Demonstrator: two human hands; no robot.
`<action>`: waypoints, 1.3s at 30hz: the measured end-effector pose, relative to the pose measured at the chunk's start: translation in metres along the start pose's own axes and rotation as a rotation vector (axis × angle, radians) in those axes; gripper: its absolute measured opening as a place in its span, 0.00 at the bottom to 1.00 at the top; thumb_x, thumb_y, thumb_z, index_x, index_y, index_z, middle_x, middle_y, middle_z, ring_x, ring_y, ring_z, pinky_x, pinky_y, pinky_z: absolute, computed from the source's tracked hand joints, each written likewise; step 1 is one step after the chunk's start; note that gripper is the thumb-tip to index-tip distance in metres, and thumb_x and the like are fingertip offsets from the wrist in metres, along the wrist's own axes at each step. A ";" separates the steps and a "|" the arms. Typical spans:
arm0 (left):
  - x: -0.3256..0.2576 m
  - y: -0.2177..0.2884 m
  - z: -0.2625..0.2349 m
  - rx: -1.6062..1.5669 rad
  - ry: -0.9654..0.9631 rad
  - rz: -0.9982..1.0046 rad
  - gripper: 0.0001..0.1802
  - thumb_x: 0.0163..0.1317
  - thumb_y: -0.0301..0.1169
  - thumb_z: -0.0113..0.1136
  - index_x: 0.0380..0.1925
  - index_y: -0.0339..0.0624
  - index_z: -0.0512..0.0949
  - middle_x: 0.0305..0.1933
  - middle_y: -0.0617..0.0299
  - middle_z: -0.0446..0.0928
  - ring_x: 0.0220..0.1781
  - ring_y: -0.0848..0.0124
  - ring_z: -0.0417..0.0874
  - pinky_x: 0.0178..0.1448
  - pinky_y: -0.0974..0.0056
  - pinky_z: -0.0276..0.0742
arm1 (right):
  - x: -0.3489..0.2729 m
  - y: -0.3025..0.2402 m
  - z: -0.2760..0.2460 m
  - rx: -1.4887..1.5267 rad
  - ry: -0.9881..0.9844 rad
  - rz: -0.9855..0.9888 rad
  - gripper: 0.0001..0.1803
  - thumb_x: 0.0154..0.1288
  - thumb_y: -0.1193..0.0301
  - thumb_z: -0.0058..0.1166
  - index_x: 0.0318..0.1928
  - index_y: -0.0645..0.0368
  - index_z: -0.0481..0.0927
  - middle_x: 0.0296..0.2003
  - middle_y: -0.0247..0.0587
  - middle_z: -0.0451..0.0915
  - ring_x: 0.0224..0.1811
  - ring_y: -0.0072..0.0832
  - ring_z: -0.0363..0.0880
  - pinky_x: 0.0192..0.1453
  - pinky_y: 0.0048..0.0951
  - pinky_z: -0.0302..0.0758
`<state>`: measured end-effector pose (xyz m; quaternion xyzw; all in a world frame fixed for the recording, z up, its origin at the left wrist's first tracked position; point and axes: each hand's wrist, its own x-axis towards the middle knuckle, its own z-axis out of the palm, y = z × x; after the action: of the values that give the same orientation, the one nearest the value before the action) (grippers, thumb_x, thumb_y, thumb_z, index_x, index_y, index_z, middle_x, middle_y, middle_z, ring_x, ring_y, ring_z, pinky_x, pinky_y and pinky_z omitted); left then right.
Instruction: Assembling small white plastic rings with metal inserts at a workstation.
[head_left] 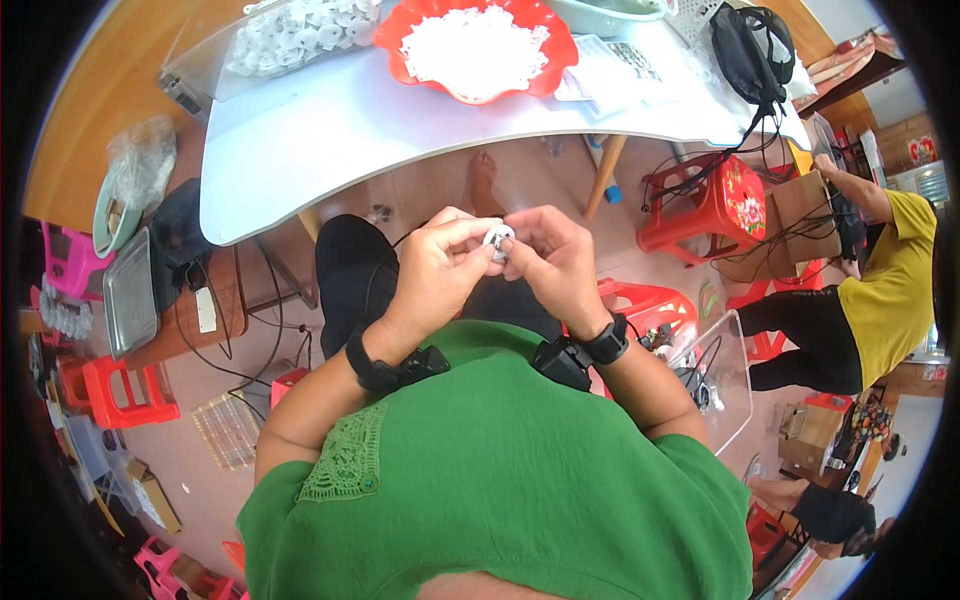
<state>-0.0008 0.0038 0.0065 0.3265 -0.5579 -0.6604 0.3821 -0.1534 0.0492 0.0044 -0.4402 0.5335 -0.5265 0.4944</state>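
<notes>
Above my lap, both hands meet on a small round white plastic part point(498, 236) with a dark spot at its middle. My left hand point(432, 275) pinches its left side between thumb and fingers. From the other side, my right hand point(556, 262) presses its thumb and fingertips against the part. The fingers cover much of it, so its exact kind cannot be made out. Beyond the hands, a red scalloped bowl point(394, 62) full of small white pieces point(475, 50) stands on the white table point(300, 150). Left of the bowl, a clear bin point(215, 80) holds many white round parts point(300, 38).
Right of the bowl lie clear plastic bags point(610, 85) and a black bag point(745, 60) with cables. A red stool point(705, 210) stands right of the table. A person in yellow point(895, 290) works at far right; another person point(835, 512) is lower right. A metal tray point(130, 295) is at left.
</notes>
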 end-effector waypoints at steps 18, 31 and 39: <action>-0.009 0.011 0.005 0.246 0.032 0.323 0.13 0.58 0.15 0.56 0.43 0.30 0.78 0.40 0.59 0.71 0.33 0.78 0.79 0.35 0.75 0.80 | -0.006 0.008 0.006 0.028 0.029 -0.306 0.06 0.59 0.87 0.53 0.37 0.68 0.75 0.34 0.38 0.77 0.32 0.20 0.80 0.34 0.20 0.80; -0.004 0.003 0.001 0.240 0.108 0.272 0.16 0.53 0.13 0.50 0.43 0.32 0.74 0.36 0.63 0.67 0.32 0.81 0.72 0.33 0.76 0.75 | 0.000 0.008 0.015 -0.084 0.042 -0.396 0.07 0.58 0.88 0.54 0.36 0.66 0.75 0.30 0.37 0.77 0.29 0.18 0.79 0.32 0.19 0.76; 0.003 0.013 -0.012 0.105 -0.058 0.270 0.17 0.57 0.16 0.55 0.48 0.32 0.75 0.37 0.62 0.68 0.35 0.79 0.75 0.35 0.76 0.73 | 0.010 -0.008 0.001 0.096 -0.042 -0.178 0.05 0.62 0.83 0.53 0.39 0.68 0.75 0.31 0.39 0.79 0.26 0.19 0.78 0.29 0.19 0.76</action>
<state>0.0103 -0.0055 0.0170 0.2490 -0.6413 -0.5820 0.4336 -0.1541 0.0382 0.0122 -0.4726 0.4562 -0.5837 0.4773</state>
